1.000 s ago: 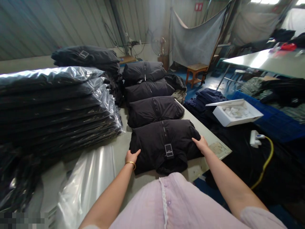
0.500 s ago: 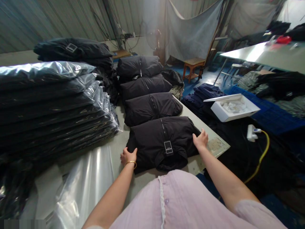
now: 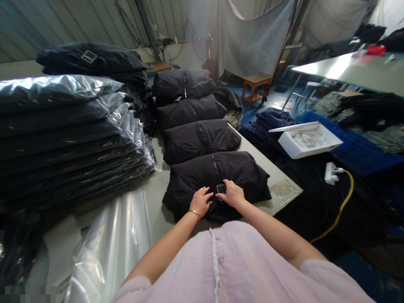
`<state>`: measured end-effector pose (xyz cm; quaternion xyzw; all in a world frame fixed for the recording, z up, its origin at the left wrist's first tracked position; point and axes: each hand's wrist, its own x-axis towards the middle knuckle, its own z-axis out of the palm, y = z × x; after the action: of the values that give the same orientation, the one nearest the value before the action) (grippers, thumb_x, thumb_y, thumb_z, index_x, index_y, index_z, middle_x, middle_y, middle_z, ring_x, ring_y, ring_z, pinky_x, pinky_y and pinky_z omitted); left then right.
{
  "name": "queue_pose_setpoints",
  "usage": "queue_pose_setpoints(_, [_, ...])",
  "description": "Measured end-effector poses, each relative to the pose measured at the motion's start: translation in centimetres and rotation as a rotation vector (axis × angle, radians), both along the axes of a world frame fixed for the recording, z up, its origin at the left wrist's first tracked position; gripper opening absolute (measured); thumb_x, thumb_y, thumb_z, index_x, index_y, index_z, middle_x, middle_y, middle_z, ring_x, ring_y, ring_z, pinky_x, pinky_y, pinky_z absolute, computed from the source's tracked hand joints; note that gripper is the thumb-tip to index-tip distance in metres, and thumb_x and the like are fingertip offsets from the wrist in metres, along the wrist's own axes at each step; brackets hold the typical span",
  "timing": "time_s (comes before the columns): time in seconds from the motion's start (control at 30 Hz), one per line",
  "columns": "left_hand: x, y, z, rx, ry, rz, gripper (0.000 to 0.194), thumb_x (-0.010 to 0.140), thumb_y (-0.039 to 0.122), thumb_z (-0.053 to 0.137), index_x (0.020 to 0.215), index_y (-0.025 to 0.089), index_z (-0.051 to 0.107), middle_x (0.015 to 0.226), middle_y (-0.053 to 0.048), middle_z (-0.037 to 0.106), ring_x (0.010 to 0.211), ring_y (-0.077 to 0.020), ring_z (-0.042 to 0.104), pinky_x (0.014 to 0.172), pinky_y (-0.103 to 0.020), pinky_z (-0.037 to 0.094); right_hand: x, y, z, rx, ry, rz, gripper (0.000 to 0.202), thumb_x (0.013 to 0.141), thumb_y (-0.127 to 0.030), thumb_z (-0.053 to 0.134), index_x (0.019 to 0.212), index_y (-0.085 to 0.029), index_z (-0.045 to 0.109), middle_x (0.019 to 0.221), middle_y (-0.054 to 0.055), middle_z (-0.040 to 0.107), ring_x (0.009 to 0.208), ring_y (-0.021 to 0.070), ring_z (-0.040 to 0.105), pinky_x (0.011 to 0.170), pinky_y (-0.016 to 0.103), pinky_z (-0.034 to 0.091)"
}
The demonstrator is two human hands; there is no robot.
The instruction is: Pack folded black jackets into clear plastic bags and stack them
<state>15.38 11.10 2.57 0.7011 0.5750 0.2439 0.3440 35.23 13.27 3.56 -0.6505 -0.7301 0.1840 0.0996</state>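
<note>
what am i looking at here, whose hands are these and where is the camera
There is no machine here: these are a person's two bare hands, seen by a camera worn on that person's own head, looking forward and down. On the pale table lies a folded black garment with a square tag. The right hand has its fingers at the tag; the left hand, with a gold bracelet at the wrist, rests on the garment beside it. Neither seems to lift anything. More folded black garments lie behind, and a stack of plastic-wrapped ones is on the left.
</note>
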Motion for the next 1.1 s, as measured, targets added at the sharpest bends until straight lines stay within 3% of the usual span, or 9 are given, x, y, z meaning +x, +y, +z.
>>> queue_pose_setpoints(0.17, [0.0,0.3,-0.4,-0.033,-0.053,0.059,0.035,0.064,0.012,0.077,0.095,0.028,0.075,0.131,-0.006,0.060,0.134,-0.0283,0.041,0.120,-0.046,0.023,-0.6,-0.2,-0.5,0.044,0.087,0.091,0.070,0.070,-0.035,0.070,0.134,-0.017,0.046,0.118,0.013,0.059,0.105,0.0269,0.059,0.092,0.037,0.046])
queue_pose_setpoints(0.27, [-0.2,0.3,-0.3,0.021,-0.026,0.038,0.039,0.066,0.014,0.076,0.103,0.026,0.073,0.126,-0.005,0.063,0.128,-0.0272,0.047,0.117,-0.047,0.029,0.0,-0.3,-0.7,0.128,0.350,0.188,0.065,0.066,-0.023,0.066,0.129,-0.018,0.051,0.115,0.010,0.062,0.105,0.0239,0.059,0.097,0.037,0.045])
queue_pose_setpoints(0.37, [0.2,0.5,-0.5,0.012,-0.113,0.059,0.054,0.070,0.015,0.074,0.122,0.024,0.064,0.123,-0.007,0.064,0.113,-0.0233,0.058,0.105,-0.045,0.044,0.9,-0.3,-0.9,0.124,0.666,0.230,0.049,0.072,-0.018,0.056,0.122,-0.021,0.058,0.111,0.005,0.068,0.100,0.0199,0.064,0.093,0.035,0.050])
queue_pose_setpoints(0.5, [1.4,1.5,-1.2,-0.136,-0.322,0.152,0.070,0.069,0.012,0.074,0.135,0.021,0.052,0.123,-0.009,0.062,0.093,-0.0166,0.065,0.087,-0.036,0.055,2.0,0.1,-1.4,0.112,0.827,0.126,0.034,0.080,-0.019,0.049,0.107,-0.024,0.068,0.104,0.002,0.073,0.096,0.0194,0.068,0.091,0.036,0.052])
queue_pose_setpoints(0.63, [2.2,2.6,-1.3,-0.132,-0.296,0.139,0.077,0.060,0.005,0.076,0.133,0.021,0.055,0.119,-0.008,0.062,0.080,-0.0122,0.062,0.080,-0.031,0.056,2.4,0.5,-2.3,0.127,0.932,-0.004,0.031,0.081,-0.024,0.052,0.107,-0.023,0.069,0.103,0.003,0.074,0.096,0.0199,0.068,0.091,0.036,0.053])
queue_pose_setpoints(0.77, [2.4,3.4,-0.6,-0.013,-0.174,0.060,0.056,0.061,-0.005,0.065,0.111,0.020,0.070,0.104,-0.004,0.063,0.076,-0.0098,0.059,0.077,-0.027,0.054,2.2,0.7,-3.3,0.142,1.034,-0.169,0.031,0.079,-0.029,0.056,0.106,-0.021,0.068,0.102,0.004,0.074,0.093,0.0209,0.069,0.090,0.038,0.054])
queue_pose_setpoints(0.87, [2.3,3.4,0.7,0.120,-0.081,0.021,0.035,0.070,-0.001,0.060,0.091,0.021,0.075,0.088,-0.002,0.061,0.079,-0.0114,0.060,0.077,-0.026,0.052,2.1,0.7,-3.4,0.128,1.090,-0.232,0.029,0.078,-0.033,0.059,0.102,-0.020,0.068,0.097,0.005,0.074,0.089,0.0214,0.069,0.085,0.037,0.055])
queue_pose_setpoints(1.0, [2.2,3.0,2.7,0.308,-0.052,-0.074,0.014,0.079,0.014,0.064,0.079,0.023,0.075,0.109,-0.005,0.062,0.097,-0.0163,0.060,0.089,-0.031,0.051,2.3,0.5,-2.8,0.094,1.189,-0.253,0.026,0.077,-0.038,0.063,0.095,-0.020,0.068,0.090,0.004,0.073,0.082,0.0205,0.068,0.078,0.034,0.056])
queue_pose_setpoints(1.1, [2.5,2.7,3.3,0.271,-0.087,-0.148,0.010,0.081,0.020,0.065,0.084,0.023,0.073,0.107,-0.004,0.066,0.094,-0.0162,0.062,0.091,-0.031,0.050,2.5,0.5,-2.2,0.044,1.226,-0.219,0.024,0.077,-0.040,0.064,0.090,-0.020,0.067,0.084,0.002,0.072,0.077,0.0195,0.067,0.074,0.032,0.055])
